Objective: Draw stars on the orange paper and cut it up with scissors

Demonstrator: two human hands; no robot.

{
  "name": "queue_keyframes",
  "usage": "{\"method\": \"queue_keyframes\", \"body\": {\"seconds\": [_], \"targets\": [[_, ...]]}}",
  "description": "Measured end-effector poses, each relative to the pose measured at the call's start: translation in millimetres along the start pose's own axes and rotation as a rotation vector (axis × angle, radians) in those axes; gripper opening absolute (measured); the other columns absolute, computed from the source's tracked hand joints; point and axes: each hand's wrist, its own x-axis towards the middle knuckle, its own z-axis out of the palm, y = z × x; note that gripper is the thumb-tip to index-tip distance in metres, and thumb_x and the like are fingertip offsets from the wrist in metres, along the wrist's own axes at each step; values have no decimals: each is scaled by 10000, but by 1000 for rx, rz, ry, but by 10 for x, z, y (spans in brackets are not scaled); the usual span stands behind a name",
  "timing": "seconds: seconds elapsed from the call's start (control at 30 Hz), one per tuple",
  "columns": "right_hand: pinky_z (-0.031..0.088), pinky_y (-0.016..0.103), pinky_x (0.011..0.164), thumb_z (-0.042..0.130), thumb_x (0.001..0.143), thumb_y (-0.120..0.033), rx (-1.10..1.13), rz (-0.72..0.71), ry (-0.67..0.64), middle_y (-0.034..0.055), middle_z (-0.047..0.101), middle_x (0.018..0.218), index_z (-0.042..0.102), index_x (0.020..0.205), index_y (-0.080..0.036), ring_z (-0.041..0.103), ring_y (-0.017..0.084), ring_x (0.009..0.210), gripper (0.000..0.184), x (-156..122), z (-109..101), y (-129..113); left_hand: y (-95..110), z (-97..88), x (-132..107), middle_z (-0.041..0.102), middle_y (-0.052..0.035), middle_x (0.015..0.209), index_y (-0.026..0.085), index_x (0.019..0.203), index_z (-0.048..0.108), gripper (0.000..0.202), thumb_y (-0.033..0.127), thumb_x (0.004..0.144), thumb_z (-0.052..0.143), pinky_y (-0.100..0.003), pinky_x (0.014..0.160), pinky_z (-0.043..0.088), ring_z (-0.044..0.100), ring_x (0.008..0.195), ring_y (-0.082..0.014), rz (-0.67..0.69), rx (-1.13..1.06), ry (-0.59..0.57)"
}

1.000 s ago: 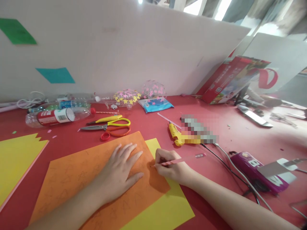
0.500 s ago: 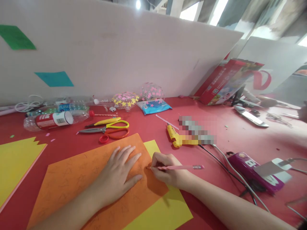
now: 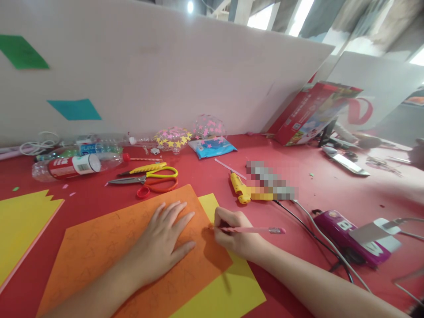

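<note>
The right hand (image 3: 236, 232) has moved a little to the right since half a second ago, and the pencil (image 3: 255, 230) went with it; the left hand (image 3: 165, 240) stays in its place.

Nearest to me is the orange sheet (image 3: 119, 240), lying on top of a yellow sheet (image 3: 212, 298), which shows along the right side. I see many small pencil figures on the orange one. The left hand rests on it, palm down and fingers spread, holding nothing. The right hand grips the pink pencil between thumb and fingers, its tip by the right edge of the orange sheet. I cannot tell if the tip is touching.

To do this drawing well, I would keep the left palm firm, because the upper sheet could slide on the lower one. I would make light, short lines, leave even space between figures, and not rub the finished ones with the wrist. So near the edge, a slower stroke seems safer.

Farther away, the scissors (image 3: 145, 177) and the yellow glue gun (image 3: 240, 187) lie apart from both hands. Behind them are plastic bottles (image 3: 74, 164) and a blue packet (image 3: 215, 150), before the white board (image 3: 149, 75).
</note>
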Motion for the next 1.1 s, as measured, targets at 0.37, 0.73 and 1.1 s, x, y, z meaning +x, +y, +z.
{"method": "queue_keyframes", "body": {"seconds": [0.37, 0.73, 1.1], "targets": [[208, 190, 422, 438, 585, -83, -53, -18, -1, -70, 356, 520, 330, 606, -216, 283, 69, 453, 173, -7, -8, -34, 9, -3, -4, 463, -168, 1420, 190, 1356, 496, 531, 535, 969, 385, -572, 1094, 269, 380, 1332, -337, -1, 5, 3], [238, 190, 450, 431, 592, -57, -62, -191, -90, -65, 384, 548, 348, 638, -216, 311, 70, 464, 185, -34, -1, -16, 17, -8, 0, 447, -186, 1433, 167, 1358, 495, 566, 557, 969, 365, -594, 1087, 274, 366, 1343, -345, -13, 3, -31], [229, 176, 430, 431, 602, -47, -44, -222, -108, -69, 372, 539, 359, 649, -214, 305, 64, 453, 188, -34, 0, -29, 27, -39, 18, 453, -201, 1424, 152, 1351, 507, 594, 575, 969, 335, -604, 1076, 287, 372, 1338, -358, -19, 16, -51]]}}
